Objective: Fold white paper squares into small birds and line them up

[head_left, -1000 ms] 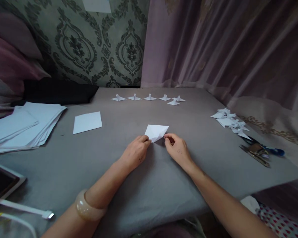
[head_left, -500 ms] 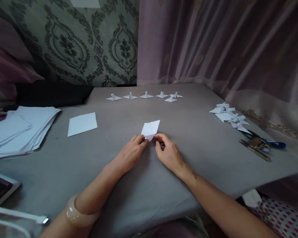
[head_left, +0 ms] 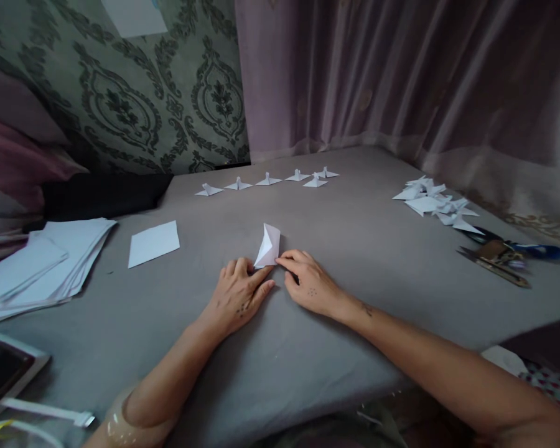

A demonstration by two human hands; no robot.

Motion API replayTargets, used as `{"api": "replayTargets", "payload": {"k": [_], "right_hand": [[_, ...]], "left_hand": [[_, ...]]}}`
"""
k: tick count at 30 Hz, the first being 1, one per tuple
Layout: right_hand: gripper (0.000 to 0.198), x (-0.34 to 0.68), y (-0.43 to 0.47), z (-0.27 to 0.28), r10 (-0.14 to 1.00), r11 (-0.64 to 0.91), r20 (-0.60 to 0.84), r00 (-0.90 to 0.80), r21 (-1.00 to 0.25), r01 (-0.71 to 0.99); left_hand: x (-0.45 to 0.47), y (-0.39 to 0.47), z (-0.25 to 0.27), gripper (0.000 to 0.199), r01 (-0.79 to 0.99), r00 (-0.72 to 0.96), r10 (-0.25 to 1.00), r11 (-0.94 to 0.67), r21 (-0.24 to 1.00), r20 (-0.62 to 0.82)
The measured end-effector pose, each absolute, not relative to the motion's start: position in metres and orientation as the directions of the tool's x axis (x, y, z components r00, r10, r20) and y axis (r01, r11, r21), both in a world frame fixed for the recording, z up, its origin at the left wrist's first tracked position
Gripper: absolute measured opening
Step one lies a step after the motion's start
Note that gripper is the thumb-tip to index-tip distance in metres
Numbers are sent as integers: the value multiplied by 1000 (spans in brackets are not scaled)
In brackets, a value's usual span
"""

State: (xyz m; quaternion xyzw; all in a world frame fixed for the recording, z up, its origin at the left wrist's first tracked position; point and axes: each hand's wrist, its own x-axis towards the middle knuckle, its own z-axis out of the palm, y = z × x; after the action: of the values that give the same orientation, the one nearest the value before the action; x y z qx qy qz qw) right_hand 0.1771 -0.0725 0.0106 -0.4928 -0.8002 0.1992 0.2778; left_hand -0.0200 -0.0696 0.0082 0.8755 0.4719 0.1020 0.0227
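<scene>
A small white folded paper (head_left: 267,247) lies on the grey cloth in front of me, one flap raised so that it looks like a narrow pointed shape. My left hand (head_left: 236,292) rests on the table with its index finger stretched along the paper's lower edge, pressing it down; the thumb is spread away. From the right, my right hand (head_left: 310,281) has its fingertips at the paper's lower right corner. Its index finger reaches the corner with another finger beneath, which seem to pinch it; the fingertips partly hide the contact.
Several folded paper birds (head_left: 267,179) stand in a row at the back. More lie in a pile (head_left: 434,202) at right, beside scissors (head_left: 536,250) and thread snips (head_left: 492,267). At left are a paper square (head_left: 154,244), a paper stack (head_left: 81,255), a tablet-like device (head_left: 9,367) and cables (head_left: 46,410).
The folded paper has gone from a flat diamond to a narrower shape with a raised flap. My left thumb has moved off it, while my right fingers have come onto its corner. The view has tilted slightly.
</scene>
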Motion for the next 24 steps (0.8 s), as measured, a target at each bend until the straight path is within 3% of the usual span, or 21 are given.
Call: {"api": "replayTargets", "payload": {"k": [5, 12, 16, 19, 24], "right_hand": [[46, 185, -68, 10, 883, 453, 220, -415, -630, 631], [45, 181, -81, 17, 876, 479, 207, -435, -471, 741], [43, 178, -86, 17, 867, 498, 202, -456, -382, 778], [44, 177, -87, 17, 865, 502, 190, -464, -335, 798], [43, 171, -85, 20, 868, 496, 182, -462, -304, 813]], "left_hand": [[-22, -68, 12, 45, 829, 543, 837, -548, 111, 76], [-30, -70, 20, 47, 799, 581, 812, -581, 154, 45], [-37, -70, 27, 43, 775, 594, 805, -572, 268, 2], [-40, -67, 27, 33, 741, 573, 818, -546, 392, 56], [-34, -59, 20, 17, 753, 291, 952, -287, 592, 92]]}}
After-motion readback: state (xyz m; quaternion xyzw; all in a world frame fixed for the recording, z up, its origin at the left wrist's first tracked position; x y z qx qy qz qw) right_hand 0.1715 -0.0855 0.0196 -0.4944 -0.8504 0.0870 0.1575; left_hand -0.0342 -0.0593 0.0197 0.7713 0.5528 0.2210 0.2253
